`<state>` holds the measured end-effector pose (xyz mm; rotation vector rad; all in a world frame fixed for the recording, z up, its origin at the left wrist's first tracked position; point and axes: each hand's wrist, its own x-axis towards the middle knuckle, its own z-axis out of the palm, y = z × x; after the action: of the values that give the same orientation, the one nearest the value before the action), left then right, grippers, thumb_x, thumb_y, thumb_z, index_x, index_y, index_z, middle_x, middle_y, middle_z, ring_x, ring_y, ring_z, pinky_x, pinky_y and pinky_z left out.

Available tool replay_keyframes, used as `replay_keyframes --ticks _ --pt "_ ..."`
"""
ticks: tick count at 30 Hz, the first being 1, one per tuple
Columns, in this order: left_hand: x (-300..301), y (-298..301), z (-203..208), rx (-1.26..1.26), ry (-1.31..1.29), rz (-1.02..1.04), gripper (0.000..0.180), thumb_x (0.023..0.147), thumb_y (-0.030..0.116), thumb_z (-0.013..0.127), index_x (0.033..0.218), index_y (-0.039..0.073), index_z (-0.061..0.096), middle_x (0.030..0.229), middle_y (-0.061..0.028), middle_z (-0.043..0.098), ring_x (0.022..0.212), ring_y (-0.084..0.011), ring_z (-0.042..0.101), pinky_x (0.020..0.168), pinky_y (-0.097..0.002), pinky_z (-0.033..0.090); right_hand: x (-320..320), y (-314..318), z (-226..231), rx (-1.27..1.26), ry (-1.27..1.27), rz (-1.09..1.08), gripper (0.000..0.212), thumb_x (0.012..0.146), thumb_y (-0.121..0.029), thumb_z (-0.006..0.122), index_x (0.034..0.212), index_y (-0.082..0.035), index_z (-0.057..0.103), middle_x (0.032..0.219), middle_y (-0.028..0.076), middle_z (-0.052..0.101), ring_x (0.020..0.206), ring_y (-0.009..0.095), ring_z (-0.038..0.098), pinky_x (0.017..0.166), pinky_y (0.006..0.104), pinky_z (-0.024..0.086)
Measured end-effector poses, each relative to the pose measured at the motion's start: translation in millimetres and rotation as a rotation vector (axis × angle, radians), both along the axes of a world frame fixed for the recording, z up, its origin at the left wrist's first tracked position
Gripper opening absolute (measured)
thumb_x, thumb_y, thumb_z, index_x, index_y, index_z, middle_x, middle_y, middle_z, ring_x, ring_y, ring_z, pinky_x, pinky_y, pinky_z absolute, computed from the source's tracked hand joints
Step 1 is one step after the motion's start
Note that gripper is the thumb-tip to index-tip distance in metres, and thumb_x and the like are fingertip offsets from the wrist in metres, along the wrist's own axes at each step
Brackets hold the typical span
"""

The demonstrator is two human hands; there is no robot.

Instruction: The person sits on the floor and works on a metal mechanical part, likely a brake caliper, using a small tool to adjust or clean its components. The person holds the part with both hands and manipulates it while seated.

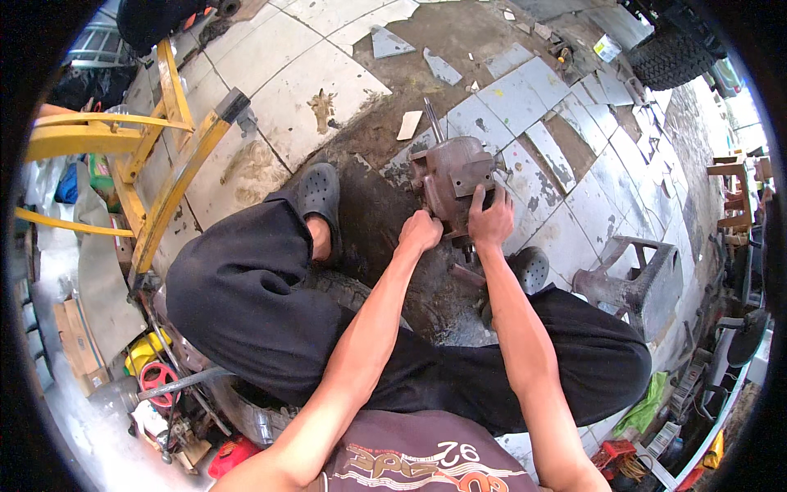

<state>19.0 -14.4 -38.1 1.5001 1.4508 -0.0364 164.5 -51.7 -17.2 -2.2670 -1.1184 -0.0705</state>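
On the floor between my feet stands a brown, grimy metal gearbox (453,168). A thin bare shaft (433,121) sticks out of its far end, and a short dark stub shows at its near end. My left hand (421,232) is closed against the lower left edge of the casing; its fingertips are partly hidden. Along the near right side lies my right hand (492,220), thumb and fingers gripping the casing beside a flat plate. Below the gearbox, a reddish-brown cylindrical piece (467,275) lies near my right forearm.
A yellow metal frame (176,176) stands at the left. To my right is a grey plastic stool (635,279). Broken tiles (492,115) and bare dirt cover the floor ahead. A tyre (668,61) is at the far right. A red handwheel (160,384) sits among clutter at the lower left.
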Motion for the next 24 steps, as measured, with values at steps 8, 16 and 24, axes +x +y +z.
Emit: replay_keyframes --ticks 8,16,24 --pt "-4 -2 6 -0.054 -0.031 0.03 0.046 0.088 0.025 0.05 0.127 0.002 0.058 0.116 -0.0307 0.062 0.112 -0.043 0.059 0.096 -0.0474 0.046 -5 -1 3 0.021 0.035 0.012 0.046 0.09 -0.038 0.058 0.114 0.001 0.062 0.11 0.021 0.064 0.102 0.04 0.059 0.089 0.0476 0.047" --pt "-2 -2 10 -0.049 0.022 -0.012 0.045 0.087 0.024 0.051 0.125 0.0 0.058 0.118 -0.0279 0.062 0.114 -0.0416 0.058 0.096 -0.0471 0.047 0 -2 -5 0.045 -0.008 0.018 0.044 0.09 -0.035 0.06 0.113 0.002 0.062 0.108 0.021 0.065 0.101 0.04 0.06 0.087 0.0477 0.048" --pt "-8 9 7 -0.104 -0.032 -0.063 0.044 0.087 0.024 0.052 0.119 -0.004 0.061 0.115 -0.031 0.062 0.114 -0.0408 0.059 0.095 -0.0459 0.047 -2 -2 -2 0.036 -0.015 0.001 0.044 0.09 -0.036 0.06 0.113 0.002 0.062 0.108 0.021 0.065 0.101 0.04 0.06 0.087 0.0477 0.048"
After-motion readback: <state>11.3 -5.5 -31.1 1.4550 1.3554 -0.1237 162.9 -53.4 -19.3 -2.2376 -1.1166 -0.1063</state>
